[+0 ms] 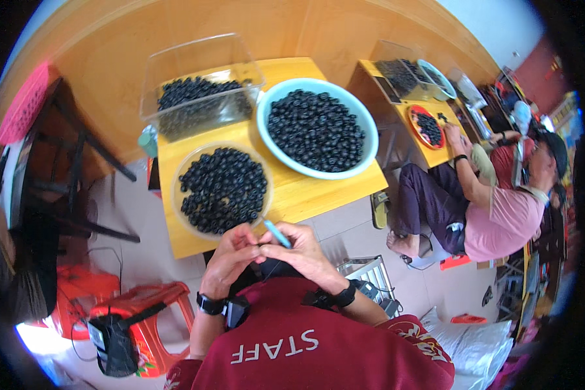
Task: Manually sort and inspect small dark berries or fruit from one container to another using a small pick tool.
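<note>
Close in front of my body, both hands meet at the near edge of the yellow table (292, 201). In my right hand (299, 250) is a slim tool with a light-blue handle (277, 233), its thin end pointing up and away. My left hand (234, 255) is closed in a pinch, its fingertips touching the right ones; what it grips is too small and covered to name. Just beyond my hands stands a round clear tub (173, 195) of small, shiny black bead-like pieces (224, 188). A larger light-blue basin (372, 140) full of the same pieces is to its right.
A clear rectangular bin (205, 49) with more black pieces stands at the back left. Red plastic stools (156, 325) and a dark chair (78, 156) are at the left. On the right, another person (507, 214) sits at a second table, beside a red tray (415, 120).
</note>
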Available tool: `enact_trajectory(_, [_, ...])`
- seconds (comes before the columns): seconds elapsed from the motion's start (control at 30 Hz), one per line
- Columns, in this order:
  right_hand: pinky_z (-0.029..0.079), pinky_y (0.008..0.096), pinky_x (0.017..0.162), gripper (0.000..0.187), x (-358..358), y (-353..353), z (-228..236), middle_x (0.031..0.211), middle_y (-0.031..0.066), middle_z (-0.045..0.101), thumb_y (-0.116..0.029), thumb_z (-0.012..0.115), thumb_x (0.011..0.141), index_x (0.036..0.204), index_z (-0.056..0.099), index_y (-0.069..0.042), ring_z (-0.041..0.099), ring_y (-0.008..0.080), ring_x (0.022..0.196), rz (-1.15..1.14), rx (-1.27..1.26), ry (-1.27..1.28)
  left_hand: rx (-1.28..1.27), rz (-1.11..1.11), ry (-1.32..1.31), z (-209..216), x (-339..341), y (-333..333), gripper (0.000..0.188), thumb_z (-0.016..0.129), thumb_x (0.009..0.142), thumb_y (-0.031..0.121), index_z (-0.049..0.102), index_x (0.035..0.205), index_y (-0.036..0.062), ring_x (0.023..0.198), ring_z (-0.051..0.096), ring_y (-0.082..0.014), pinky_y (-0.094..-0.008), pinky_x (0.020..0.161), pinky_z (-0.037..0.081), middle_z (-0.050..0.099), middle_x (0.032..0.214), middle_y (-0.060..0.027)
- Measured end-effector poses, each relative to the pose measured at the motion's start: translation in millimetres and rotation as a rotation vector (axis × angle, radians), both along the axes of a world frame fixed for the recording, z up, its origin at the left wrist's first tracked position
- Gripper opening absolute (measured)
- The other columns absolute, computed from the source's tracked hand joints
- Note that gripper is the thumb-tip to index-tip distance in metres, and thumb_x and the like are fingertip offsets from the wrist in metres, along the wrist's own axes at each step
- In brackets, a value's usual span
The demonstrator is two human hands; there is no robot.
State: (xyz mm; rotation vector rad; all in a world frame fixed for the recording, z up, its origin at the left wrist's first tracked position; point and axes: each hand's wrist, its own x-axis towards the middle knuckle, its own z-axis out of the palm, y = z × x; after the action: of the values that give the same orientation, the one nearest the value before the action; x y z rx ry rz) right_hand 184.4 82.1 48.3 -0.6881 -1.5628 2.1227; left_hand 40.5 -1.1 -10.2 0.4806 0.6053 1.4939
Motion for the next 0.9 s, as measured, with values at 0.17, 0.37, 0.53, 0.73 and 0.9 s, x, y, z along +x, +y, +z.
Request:
enact_trajectory(0.17, [0.047, 0.0221, 0.065, 0.01, -3, 4, -8, 0.077, 0.0058, 0.063, -0.008, 0.061, 0.083, 0.089, 0.059, 0.0, 0.06, 0.0106, 0.072, 0.035, -0.117, -0.006, -0.004, -0.003, -0.009, 3, -4, -1, 0.021, 0.068, 0.073, 0.002, 0.049, 0.081, 0.0056, 0.066, 0.059, -0.0155, -0.0244, 0.061, 0.05, 0.058, 0.076, -0.006])
enact_trajectory(0.37, [0.039, 0.0179, 0.055, 0.018, -4, 3, -11, 0.073, -0.0029, 0.056, -0.012, 0.067, 0.079, 0.093, 0.06, -0.002, 0.049, 0.0029, 0.065, 0.019, 0.083, 0.078, -0.049, 0.088, -0.035, 5, -3, 3, 0.023, 0.07, 0.072, 0.003, 0.05, 0.084, 0.0054, 0.079, 0.057, -0.0126, -0.024, 0.064, 0.049, 0.057, 0.092, -0.0063])
enact_trajectory(0.53, [0.038, 0.0182, 0.054, 0.024, 11, 25, -19, 0.071, -0.0046, 0.052, -0.014, 0.071, 0.074, 0.093, 0.062, -0.003, 0.045, 0.0029, 0.063, -0.008, 0.305, -0.179, -0.166, 0.126, 0.21, 25, -7, 14, 0.021, 0.066, 0.074, 0.002, 0.052, 0.089, 0.0037, 0.07, 0.058, -0.0128, -0.0241, 0.065, 0.049, 0.058, 0.089, -0.0064])
enact_trajectory(0.73, [0.044, 0.0232, 0.062, 0.02, 27, 103, -5, 0.073, 0.0016, 0.059, -0.008, 0.065, 0.072, 0.092, 0.063, -0.003, 0.053, 0.0069, 0.067, -0.254, 0.666, -0.302, -0.348, 0.519, 1.055, 23, -71, 15, 0.02, 0.065, 0.072, 0.0, 0.057, 0.09, -0.0002, 0.067, 0.058, -0.0126, -0.0243, 0.062, 0.047, 0.059, 0.084, -0.0072])
enact_trajectory(0.9, [0.048, 0.0273, 0.07, 0.036, 11, 156, 22, 0.085, 0.0114, 0.063, 0.001, 0.061, 0.076, 0.111, 0.055, -0.001, 0.06, 0.0145, 0.078, -0.73, 0.85, -0.165, -0.311, 0.559, 1.607, -8, -80, 14, 0.024, 0.067, 0.067, 0.003, 0.061, 0.09, 0.002, 0.075, 0.056, -0.0279, -0.0352, 0.065, 0.046, 0.057, 0.082, -0.0127])
